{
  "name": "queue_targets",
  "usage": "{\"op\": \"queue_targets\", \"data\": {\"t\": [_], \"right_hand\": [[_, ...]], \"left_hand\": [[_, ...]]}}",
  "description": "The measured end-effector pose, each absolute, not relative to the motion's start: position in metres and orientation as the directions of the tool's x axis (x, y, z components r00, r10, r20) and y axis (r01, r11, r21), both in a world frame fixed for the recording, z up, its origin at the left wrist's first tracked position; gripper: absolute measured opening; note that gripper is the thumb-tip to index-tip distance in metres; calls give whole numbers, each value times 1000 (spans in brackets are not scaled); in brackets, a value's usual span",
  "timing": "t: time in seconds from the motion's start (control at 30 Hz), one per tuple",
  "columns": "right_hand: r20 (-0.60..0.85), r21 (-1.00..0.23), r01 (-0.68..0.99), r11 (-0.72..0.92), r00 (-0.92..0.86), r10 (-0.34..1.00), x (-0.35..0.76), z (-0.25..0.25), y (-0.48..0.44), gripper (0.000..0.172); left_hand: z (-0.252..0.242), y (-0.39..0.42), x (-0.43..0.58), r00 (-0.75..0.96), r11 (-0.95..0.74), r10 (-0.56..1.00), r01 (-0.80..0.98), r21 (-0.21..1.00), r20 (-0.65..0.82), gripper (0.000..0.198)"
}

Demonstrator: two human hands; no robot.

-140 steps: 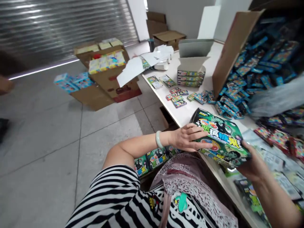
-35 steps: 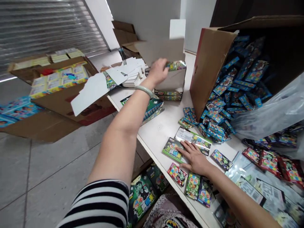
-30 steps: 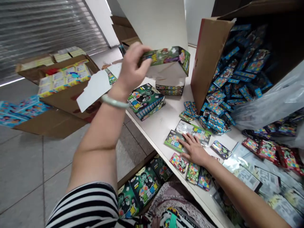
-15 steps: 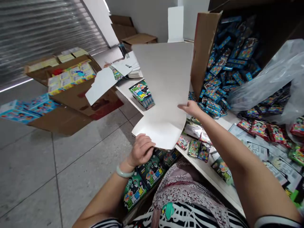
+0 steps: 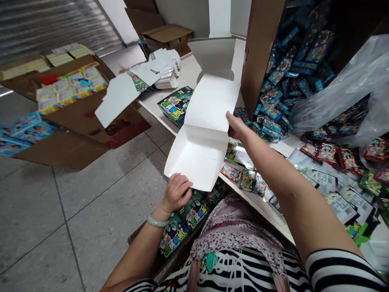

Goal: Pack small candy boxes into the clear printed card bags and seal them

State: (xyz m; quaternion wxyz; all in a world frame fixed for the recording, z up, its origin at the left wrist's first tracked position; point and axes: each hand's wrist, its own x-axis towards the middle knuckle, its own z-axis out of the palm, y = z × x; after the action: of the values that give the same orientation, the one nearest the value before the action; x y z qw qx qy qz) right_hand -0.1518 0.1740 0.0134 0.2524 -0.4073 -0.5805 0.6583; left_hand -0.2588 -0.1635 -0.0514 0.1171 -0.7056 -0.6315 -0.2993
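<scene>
A cardboard display box (image 5: 212, 103), its plain white inside facing up, is partly folded, with creased panels that bend toward me. My left hand (image 5: 178, 192), a pale bangle at its wrist, pinches the near edge with curled fingers. On the right side edge, my right hand (image 5: 236, 125) grips the box; some of its fingers are hidden behind the panel. Just left of the box lies a printed green and black box (image 5: 174, 104) on the white table (image 5: 156, 106). Small candy packets (image 5: 247, 178) lie below my right forearm.
White flat box blanks (image 5: 168, 75) are stacked at the table's far left. A large carton (image 5: 263, 52) of blue packets stands at the right, beside a clear plastic bag (image 5: 343, 89). Several printed boxes (image 5: 194, 209) sit below the table edge. Filled cartons (image 5: 75, 109) stand on the floor at left.
The tall flat white sheet has bent into folded panels, with its far part now lower. My right hand has moved slightly up its right edge; my left hand keeps the near edge.
</scene>
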Motion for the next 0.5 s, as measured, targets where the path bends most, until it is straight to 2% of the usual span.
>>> {"op": "queue_targets", "data": {"t": [0.07, 0.1, 0.13, 0.2, 0.27, 0.33, 0.4, 0.5], "right_hand": [[-289, -953, 259, -159, -606, 741, -138, 12, 181, 63], [-278, -938, 341, -69, -614, 739, -129, 10, 183, 62], [-215, -901, 424, 86, -611, 762, -118, 8, 184, 57], [-73, -703, 571, 424, -651, 756, -98, 1, 182, 39], [-40, -499, 610, 615, -725, 687, -82, -6, 174, 37], [-55, -430, 615, 661, -748, 661, -67, -11, 165, 37], [-44, -415, 664, 622, -698, 715, -46, -14, 157, 33], [-15, -351, 767, 537, -578, 816, 0, -19, 150, 39]], "left_hand": [[-52, -164, -266, -44, -127, 819, 959, 255, 573, 17], [-51, -164, -269, -68, -117, 813, 954, 277, 578, 17], [-50, -163, -273, -85, -117, 807, 947, 299, 584, 17], [-47, -159, -278, -106, -127, 799, 933, 338, 591, 16], [-42, -152, -282, -131, -126, 784, 924, 362, 607, 14], [-36, -144, -284, -144, -124, 767, 923, 365, 625, 14], [-33, -137, -287, -117, -142, 778, 925, 353, 618, 14], [-33, -128, -289, -55, -167, 828, 926, 338, 558, 11]]}}
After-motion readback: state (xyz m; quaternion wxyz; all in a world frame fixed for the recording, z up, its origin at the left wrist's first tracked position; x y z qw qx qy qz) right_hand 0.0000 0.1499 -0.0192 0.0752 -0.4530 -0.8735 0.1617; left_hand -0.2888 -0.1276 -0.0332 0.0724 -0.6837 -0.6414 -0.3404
